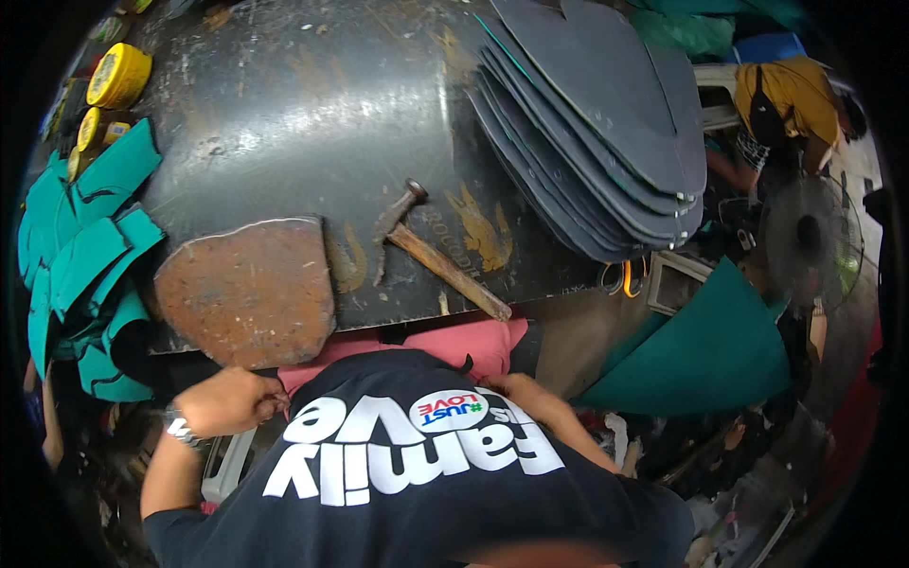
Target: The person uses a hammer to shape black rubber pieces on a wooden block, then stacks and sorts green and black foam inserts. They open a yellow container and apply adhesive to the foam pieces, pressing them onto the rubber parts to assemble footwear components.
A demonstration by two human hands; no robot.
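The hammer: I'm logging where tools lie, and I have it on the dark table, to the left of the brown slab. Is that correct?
Not quite: the head view shows the hammer on the dark table, but to the right of the brown slab.

Bare left hand [235,401] held low, fingers loosely curled inward, bare left forearm [173,478] rising from lower left. Bare right hand [521,393] low on opposite side, bare right forearm [579,435] angled inward (fingers mostly hidden tbh, can't tell grip).
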